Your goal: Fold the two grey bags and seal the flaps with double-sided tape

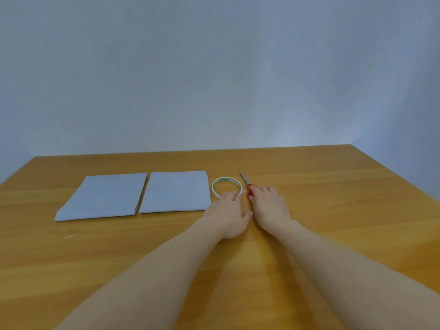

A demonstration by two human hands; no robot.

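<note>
The wooden table (333,210) lies bare to the right of the scissors (245,182) and across its whole near part, broken only by the two forearms reaching in from the near edge. At mid-depth a row blocks the left and centre: the left grey bag (104,196), the right grey bag (176,191) just beside it with a narrow gap between, then the tape roll (226,184). The left hand (228,215) lies on the roll's near rim and the right hand (269,206) on the scissors' red handles, nearly closing the lane between them; a bare strip runs along the far edge behind the row.
</note>
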